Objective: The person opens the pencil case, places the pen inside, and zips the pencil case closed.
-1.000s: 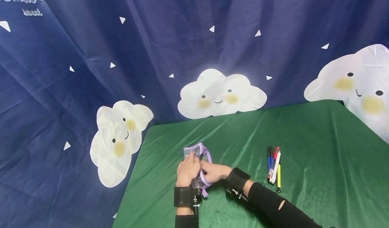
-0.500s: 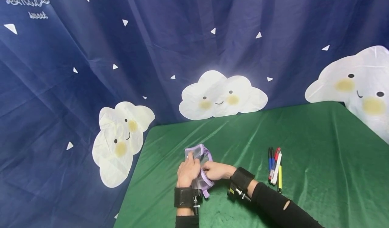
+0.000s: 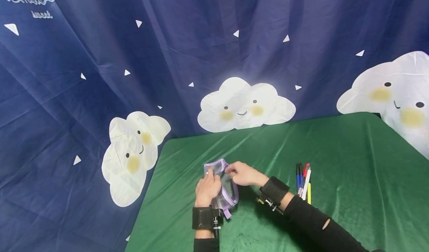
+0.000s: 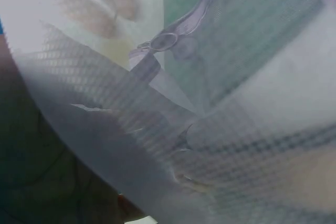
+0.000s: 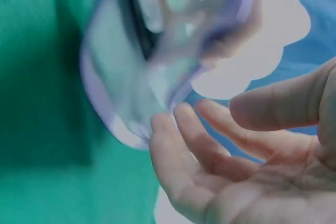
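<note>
A see-through mesh pencil case (image 3: 229, 185) with purple trim stands on the green cloth, its mouth spread wide. My left hand (image 3: 207, 189) grips its left side; in the right wrist view, fingers show through the clear wall. My right hand (image 3: 244, 173) is at the far end of the mouth, fingertips by the purple rim (image 5: 97, 87). Its thumb (image 5: 283, 103) stands apart from the fingers, nothing held between them. Inside the case, a dark slim thing (image 5: 137, 24) and a pale one (image 5: 148, 3) appear, blurred. The left wrist view is mostly mesh, with a zipper pull (image 4: 164, 41).
Several pens (image 3: 303, 181) in blue, red, white and yellow lie in a bunch to the right, partly behind the right sleeve (image 3: 321, 222). Green cloth (image 3: 268, 222) covers the table. A dark blue curtain (image 3: 181, 39) with cloud prints hangs behind.
My right hand has come up out of the middle of the case's mouth to its far end. The mouth gapes wider. My left hand stays put.
</note>
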The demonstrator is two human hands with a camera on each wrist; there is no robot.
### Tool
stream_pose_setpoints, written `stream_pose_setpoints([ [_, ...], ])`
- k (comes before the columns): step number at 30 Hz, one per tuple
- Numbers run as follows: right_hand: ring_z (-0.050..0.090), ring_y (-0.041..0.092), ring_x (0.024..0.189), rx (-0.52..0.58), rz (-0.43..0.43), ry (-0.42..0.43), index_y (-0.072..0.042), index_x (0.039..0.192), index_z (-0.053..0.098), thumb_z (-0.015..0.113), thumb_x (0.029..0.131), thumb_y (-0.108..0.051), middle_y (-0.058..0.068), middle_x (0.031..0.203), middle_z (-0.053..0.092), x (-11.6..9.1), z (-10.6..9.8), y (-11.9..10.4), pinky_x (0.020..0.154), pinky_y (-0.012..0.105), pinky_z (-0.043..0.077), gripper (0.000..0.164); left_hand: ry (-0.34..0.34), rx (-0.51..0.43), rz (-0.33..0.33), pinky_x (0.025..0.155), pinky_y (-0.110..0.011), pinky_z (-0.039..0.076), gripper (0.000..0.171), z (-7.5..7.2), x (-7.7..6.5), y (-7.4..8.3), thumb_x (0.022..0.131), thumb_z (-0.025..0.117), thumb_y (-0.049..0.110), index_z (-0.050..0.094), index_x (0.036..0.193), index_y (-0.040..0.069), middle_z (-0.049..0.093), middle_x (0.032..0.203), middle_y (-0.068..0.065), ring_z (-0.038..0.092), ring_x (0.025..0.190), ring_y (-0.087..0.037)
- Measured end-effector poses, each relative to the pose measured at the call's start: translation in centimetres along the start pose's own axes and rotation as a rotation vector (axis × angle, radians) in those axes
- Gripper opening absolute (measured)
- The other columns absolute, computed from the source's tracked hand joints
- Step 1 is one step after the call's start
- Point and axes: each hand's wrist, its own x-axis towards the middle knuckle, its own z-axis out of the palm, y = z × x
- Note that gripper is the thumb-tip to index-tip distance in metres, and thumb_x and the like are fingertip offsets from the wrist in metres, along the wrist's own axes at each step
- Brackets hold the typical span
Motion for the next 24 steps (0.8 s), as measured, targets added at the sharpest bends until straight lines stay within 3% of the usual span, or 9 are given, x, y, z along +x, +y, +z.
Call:
stream_pose_setpoints([
  [6, 0.067, 0.033, 0.108, -0.103, -0.021, 0.164, 0.005, 0.131, 0.061, 0.049, 0.094, -0.001, 0.023, 0.122, 0.068, -0.9, -2.9, -1.9, 0.093, 0.048, 0.056, 0.040, 0.005, 0.002, 0.004, 0.097, -0.062, 0.047, 0.049, -0.2, -0.4, 0.3, 0.101, 0.037, 0.030, 0.048, 0.143, 0.006, 0.063, 0.139, -0.021, 0.060, 0.114, -0.051],
  [13, 0.057, 0.042, 0.127, -0.251, -0.065, 0.379, 0.002, 0.139, 0.056, 0.056, 0.097, -0.010, 0.023, 0.137, 0.061, -3.0, -6.7, -3.5, 0.107, 0.058, 0.047, 0.043, 0.006, 0.005, 0.001, 0.096, -0.063, 0.047, 0.048, -0.5, -0.7, 1.0, 0.102, 0.038, 0.028, 0.050, 0.143, 0.007, 0.062, 0.140, -0.020, 0.060, 0.115, -0.051],
  [24, 0.052, 0.048, 0.124, -0.326, -0.060, 0.594, 0.004, 0.141, 0.053, 0.057, 0.097, -0.009, 0.030, 0.134, 0.057, -6.9, -12.5, -2.7, 0.103, 0.063, 0.042, 0.046, 0.001, -0.006, 0.008, 0.102, -0.064, 0.044, 0.048, -0.4, -0.7, 0.8, 0.102, 0.037, 0.026, 0.049, 0.144, 0.006, 0.060, 0.143, -0.020, 0.058, 0.119, -0.052],
])
